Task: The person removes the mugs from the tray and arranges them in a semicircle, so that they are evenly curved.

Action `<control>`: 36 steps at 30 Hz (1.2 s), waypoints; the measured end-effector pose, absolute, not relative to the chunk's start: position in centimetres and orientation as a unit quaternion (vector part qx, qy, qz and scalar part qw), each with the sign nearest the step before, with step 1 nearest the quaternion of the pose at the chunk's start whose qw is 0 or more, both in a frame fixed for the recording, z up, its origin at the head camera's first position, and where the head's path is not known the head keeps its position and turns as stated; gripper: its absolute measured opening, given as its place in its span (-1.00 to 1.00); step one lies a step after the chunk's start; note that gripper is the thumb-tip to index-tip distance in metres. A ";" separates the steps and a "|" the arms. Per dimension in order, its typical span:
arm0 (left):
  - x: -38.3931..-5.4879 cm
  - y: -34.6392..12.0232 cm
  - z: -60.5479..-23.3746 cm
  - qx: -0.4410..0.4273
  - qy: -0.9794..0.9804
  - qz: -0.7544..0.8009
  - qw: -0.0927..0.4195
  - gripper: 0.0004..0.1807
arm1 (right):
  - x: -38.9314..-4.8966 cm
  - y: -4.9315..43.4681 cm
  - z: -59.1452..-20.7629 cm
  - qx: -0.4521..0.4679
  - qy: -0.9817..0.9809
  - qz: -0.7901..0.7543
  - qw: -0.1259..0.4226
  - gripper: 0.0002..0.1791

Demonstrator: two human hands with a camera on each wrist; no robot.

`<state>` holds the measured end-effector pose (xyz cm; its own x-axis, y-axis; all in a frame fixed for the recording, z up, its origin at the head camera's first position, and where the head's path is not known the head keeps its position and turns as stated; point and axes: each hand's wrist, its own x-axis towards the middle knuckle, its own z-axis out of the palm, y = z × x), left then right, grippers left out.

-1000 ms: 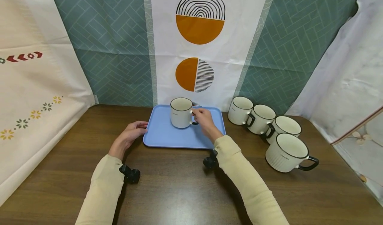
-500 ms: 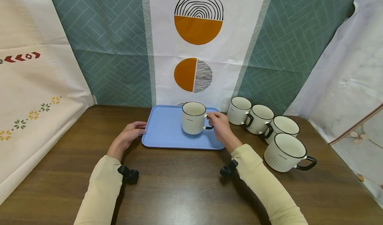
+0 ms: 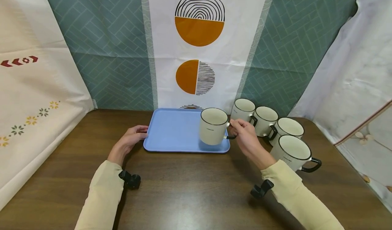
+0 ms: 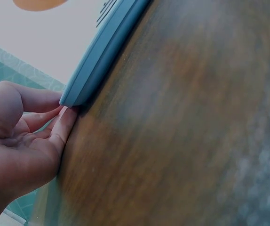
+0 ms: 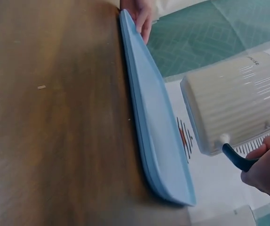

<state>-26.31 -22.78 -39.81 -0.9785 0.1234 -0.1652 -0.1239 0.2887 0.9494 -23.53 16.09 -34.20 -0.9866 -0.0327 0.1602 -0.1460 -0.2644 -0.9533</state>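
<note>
My right hand [image 3: 247,138] holds a white mug [image 3: 212,129] with a dark rim by its black handle [image 5: 238,159]. The mug hangs upright over the right part of a blue tray [image 3: 174,129]; in the right wrist view a gap shows between its base and the tray. My left hand [image 3: 132,138] is at the tray's left edge. In the left wrist view, the left thumb [image 4: 41,100] lies against the tray's rim [image 4: 95,68] and the fingers [image 4: 62,129] reach under the corner, pinching it.
Several similar mugs stand in a group right of the tray: a far mug [image 3: 240,109], two behind my right hand, and a near ribbed mug [image 3: 294,151]. The brown wooden table [image 3: 171,189] extends toward me. A patterned cloth [image 3: 196,36] hangs behind the tray.
My right hand has carried the mug from the tray's middle toward the right and nearer to me, lifting it. The left hand has stayed at the tray's edge.
</note>
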 end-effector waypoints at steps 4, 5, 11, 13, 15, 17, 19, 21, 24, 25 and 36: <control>-26.2 -22.8 -39.9 0.001 0.797 0.595 0.104 -0.45 | -21.9 17.6 -34.3 0.072 -0.611 0.788 0.038 -0.63; -26.2 -22.8 -39.9 0.003 0.796 0.597 0.103 -0.45 | -21.5 17.9 -34.4 0.071 -0.613 0.786 0.038 -0.64; -26.3 -22.7 -40.0 0.005 0.793 0.600 0.101 -0.45 | -19.3 20.0 -34.7 0.063 -0.624 0.778 0.033 -0.68; -26.4 -22.7 -40.1 0.007 0.794 0.601 0.097 -0.45 | -18.7 20.7 -34.9 0.065 -0.629 0.774 0.027 -0.69; -26.5 -22.6 -40.2 0.011 0.791 0.604 0.092 -0.45 | -18.1 21.4 -35.0 0.072 -0.639 0.765 0.024 -0.70; -26.6 -22.6 -40.3 0.016 0.791 0.605 0.088 -0.45 | -17.6 22.0 -35.1 0.078 -0.648 0.757 0.022 -0.70; -26.6 -22.7 -40.4 0.019 0.791 0.606 0.083 -0.46 | -17.1 22.7 -35.3 0.085 -0.656 0.750 0.022 -0.70; -26.5 -22.7 -40.4 0.019 0.794 0.602 0.084 -0.46 | -16.7 23.4 -35.5 0.087 -0.651 0.754 0.018 -0.70; -26.5 -22.7 -40.4 0.014 0.795 0.601 0.086 -0.46 | -16.1 24.5 -35.8 0.089 -0.652 0.753 0.017 -0.70; -26.5 -22.7 -40.3 0.013 0.794 0.601 0.086 -0.46 | -15.9 24.8 -35.9 0.090 -0.654 0.751 0.017 -0.69; -26.4 -22.7 -40.1 0.013 0.795 0.599 0.096 -0.45 | -14.5 28.0 -37.3 0.131 -0.667 0.734 -0.005 -0.74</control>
<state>-26.42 -22.72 -40.06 -0.9814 0.1348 -0.1369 -0.0947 0.2810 0.9550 -14.46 28.05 -37.34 -0.9654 -0.1824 0.1862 -0.1680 -0.1108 -0.9795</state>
